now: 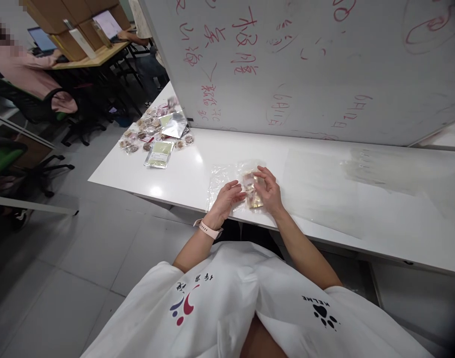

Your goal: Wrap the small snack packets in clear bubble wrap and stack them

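Observation:
A small gold-and-reddish packet (252,191) lies on clear plastic at the table's front edge, between my two hands. My left hand (226,200) rests at its left side, fingers stretched out, with the fingertips close to the packet. My right hand (269,191) curves over its right side, thumb and fingers apart. Whether either hand presses on the packet I cannot tell. A clear plastic bag (219,180) spreads flat under and to the left of my left hand. A pink band circles my left wrist.
Several small wrapped packets (150,124) and a silver-and-green pouch (160,154) lie at the table's left end. Clear plastic sheets (384,171) lie to the right. A whiteboard (305,64) with red writing stands behind. Two people sit at desks at far left.

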Motion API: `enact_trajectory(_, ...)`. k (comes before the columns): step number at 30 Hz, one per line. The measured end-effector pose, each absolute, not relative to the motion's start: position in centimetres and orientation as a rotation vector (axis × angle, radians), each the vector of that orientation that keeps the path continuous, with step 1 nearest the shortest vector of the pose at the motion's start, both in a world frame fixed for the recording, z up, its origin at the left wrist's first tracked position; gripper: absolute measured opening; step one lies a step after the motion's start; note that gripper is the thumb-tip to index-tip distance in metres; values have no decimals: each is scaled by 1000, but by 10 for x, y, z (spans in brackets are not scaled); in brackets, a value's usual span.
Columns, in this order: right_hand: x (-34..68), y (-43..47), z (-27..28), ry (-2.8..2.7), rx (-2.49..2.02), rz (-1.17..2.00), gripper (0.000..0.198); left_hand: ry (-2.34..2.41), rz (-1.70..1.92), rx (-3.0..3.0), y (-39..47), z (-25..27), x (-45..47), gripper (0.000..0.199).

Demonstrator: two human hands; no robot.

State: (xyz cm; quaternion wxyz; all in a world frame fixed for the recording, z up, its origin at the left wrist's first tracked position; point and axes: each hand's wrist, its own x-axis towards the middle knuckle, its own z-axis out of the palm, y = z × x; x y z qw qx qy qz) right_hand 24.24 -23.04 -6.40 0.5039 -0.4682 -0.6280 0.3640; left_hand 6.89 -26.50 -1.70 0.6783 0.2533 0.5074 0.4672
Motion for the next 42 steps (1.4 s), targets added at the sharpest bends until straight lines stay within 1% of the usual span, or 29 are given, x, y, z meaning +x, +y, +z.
enact_trajectory(3, 245, -228, -67, -1380, -1128, 1002, 40, 1114, 1023, 462, -261, -14, 72, 42)
enact_trajectory(6, 247, -227, -69, -1345, -1094, 1063, 41, 1069, 1030, 395, -257, -14, 76, 40)
enact_trajectory(11, 248, -229, -71, -1618, -1150, 840, 36, 1014, 1056, 373, -251, -19, 84, 39)
enact_trajectory(15, 251, -229, -76, -1840, -1152, 685, 26, 1050, 1048, 444, -253, -22, 82, 42)
enact_trajectory(18, 254, -228, -78, -1921, -1148, 671, 22, 1208, 1092, 623, -262, -22, 73, 45)
enact_trajectory(23, 258, -228, -77, -1948, -1158, 729, 31, 1737, 1233, 1107, -294, -24, 38, 49)
enact_trajectory(26, 256, -227, -80, -1955, -1157, 713, 28, 1965, 1154, 1203, -308, -26, 16, 58)
enact_trajectory(28, 254, -227, -82, -1967, -1151, 687, 25, 2000, 1030, 1214, -310, -26, 5, 62)
enact_trajectory(29, 253, -226, -83, -1969, -1149, 675, 24, 1981, 964, 1206, -308, -26, 1, 59)
enact_trajectory(30, 252, -226, -84, -1968, -1151, 666, 23, 1944, 907, 1190, -304, -25, -1, 51)
enact_trajectory(32, 250, -226, -84, -1960, -1167, 659, 22, 1816, 873, 1134, -293, -22, -1, 25)
enact_trajectory(33, 249, -227, -83, -1956, -1179, 657, 22, 1727, 909, 1097, -287, -20, 2, 21)
enact_trajectory(36, 246, -229, -80, -1951, -1227, 617, 20, 1373, 1156, 990, -269, -14, 24, 22)
enact_trajectory(38, 245, -231, -77, -1951, -1273, 568, 18, 1151, 1245, 943, -261, -14, 51, 26)
enact_trajectory(40, 245, -232, -75, -1919, -1327, 546, 15, 996, 1205, 927, -257, -18, 80, 33)
enact_trajectory(42, 246, -231, -74, -1827, -1349, 630, 15, 909, 1133, 949, -256, -25, 106, 36)
